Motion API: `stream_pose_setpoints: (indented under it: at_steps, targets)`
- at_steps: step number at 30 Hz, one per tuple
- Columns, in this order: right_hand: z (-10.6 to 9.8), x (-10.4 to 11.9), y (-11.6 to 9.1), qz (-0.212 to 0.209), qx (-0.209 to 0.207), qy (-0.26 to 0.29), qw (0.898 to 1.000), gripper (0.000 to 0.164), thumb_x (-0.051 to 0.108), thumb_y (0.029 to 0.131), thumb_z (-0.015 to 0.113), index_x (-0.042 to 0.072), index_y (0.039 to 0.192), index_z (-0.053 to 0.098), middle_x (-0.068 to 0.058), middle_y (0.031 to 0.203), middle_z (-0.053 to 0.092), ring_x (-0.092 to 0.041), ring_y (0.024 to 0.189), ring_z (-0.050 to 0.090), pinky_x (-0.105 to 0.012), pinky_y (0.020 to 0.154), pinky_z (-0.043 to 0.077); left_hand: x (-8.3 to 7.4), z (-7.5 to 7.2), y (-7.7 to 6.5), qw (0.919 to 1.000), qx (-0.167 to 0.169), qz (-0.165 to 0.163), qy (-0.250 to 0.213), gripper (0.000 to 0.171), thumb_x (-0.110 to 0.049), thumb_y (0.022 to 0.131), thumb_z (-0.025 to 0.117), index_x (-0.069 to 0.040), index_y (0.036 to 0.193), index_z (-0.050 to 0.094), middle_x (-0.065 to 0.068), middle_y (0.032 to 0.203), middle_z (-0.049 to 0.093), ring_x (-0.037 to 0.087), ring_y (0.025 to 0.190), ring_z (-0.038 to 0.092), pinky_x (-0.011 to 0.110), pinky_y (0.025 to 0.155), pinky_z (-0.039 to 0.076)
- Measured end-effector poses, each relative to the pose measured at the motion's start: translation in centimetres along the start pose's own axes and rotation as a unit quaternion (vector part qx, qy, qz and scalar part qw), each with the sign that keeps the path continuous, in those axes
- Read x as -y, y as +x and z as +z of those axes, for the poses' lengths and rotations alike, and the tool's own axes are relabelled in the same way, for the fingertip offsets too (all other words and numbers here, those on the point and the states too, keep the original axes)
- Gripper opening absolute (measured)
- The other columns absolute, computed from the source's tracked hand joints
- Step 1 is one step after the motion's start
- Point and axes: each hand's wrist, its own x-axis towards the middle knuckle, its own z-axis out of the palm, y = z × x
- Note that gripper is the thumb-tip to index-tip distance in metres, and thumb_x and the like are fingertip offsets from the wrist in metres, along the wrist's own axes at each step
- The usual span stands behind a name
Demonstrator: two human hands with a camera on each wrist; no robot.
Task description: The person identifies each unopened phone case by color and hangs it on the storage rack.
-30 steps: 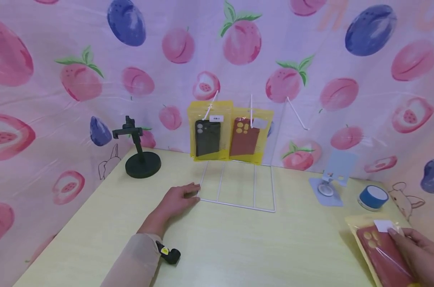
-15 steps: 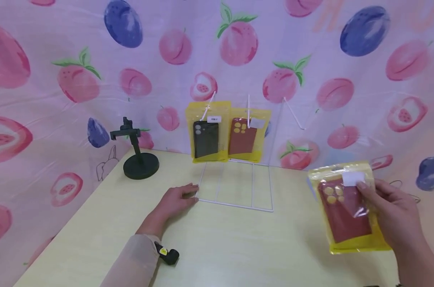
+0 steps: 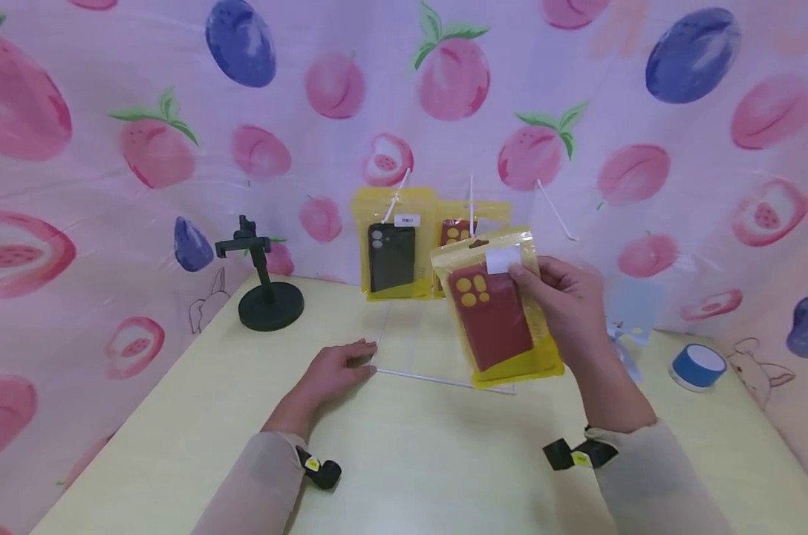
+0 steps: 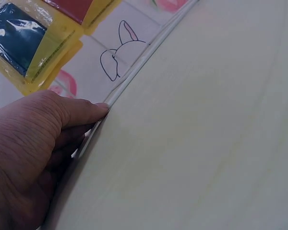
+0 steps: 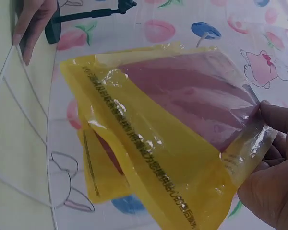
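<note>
My right hand [image 3: 573, 305] pinches the side of a clear-and-yellow bag [image 3: 543, 364] with a red phone case [image 3: 496, 319] in it. A white label [image 3: 503, 260] is near my thumb. The bag is raised, tilted, and overlaps the wire display rack [image 3: 422, 380] in the head view. My left hand [image 3: 335, 374] holds the rack's base at its left front corner, thumb along the white wire [image 4: 146, 56] in the left wrist view. A bag with a black phone case [image 3: 392, 260] hangs from the left hook; a second red-case bag [image 3: 454, 229] on the middle hook is partly hidden.
The right hook [image 3: 556, 210] of the rack carries no bag. A black phone stand [image 3: 270, 305] is at the back left of the table. To the right are a light-blue folding stand [image 3: 634, 308], partly behind my arm, and a blue-and-white round device [image 3: 698, 366]. A fruit-print curtain [image 3: 350, 30] stands behind.
My right hand has brought the bagged red phone case from the right front edge leftward and up, before the rack. My left hand has stayed on the rack's corner.
</note>
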Motion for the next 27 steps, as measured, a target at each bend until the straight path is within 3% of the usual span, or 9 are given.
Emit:
stream_pose_setpoints:
  at_steps: [13,23,27]
  targets:
    - [1.1,-0.4,1.4,0.032,0.005,0.055,0.998,0.045,0.036,0.093,0.073,0.008,0.128,0.068,-0.005,0.107,0.073,-0.022,0.092,0.071,-0.031,0.074,0.061,0.0,0.2,0.2,0.9999,-0.004,0.003,0.015,0.045,-0.028,0.094,0.071,-0.02,0.138,0.063,-0.001,0.147,0.055,0.02,0.142,0.044,0.047,0.119,0.028]
    - [1.0,-1.0,1.4,0.04,0.007,0.047,0.998,0.046,0.036,0.094,0.072,0.007,0.13,0.067,-0.004,0.107,0.074,-0.021,0.09,0.073,-0.032,0.073,0.062,0.0,0.2,0.3,0.9999,0.0,-0.006,0.014,0.046,-0.029,0.094,0.071,-0.021,0.139,0.063,-0.002,0.147,0.054,0.02,0.142,0.042,0.045,0.12,0.028]
    - [1.6,-1.5,2.0,0.029,-0.007,0.02,0.999,0.047,0.037,0.093,0.072,0.007,0.128,0.068,-0.003,0.104,0.074,-0.02,0.091,0.071,-0.029,0.074,0.061,0.2,0.1,0.2,0.9999,0.001,-0.004,0.015,0.046,-0.03,0.095,0.071,-0.021,0.139,0.063,-0.002,0.147,0.054,0.02,0.142,0.042,0.045,0.12,0.028]
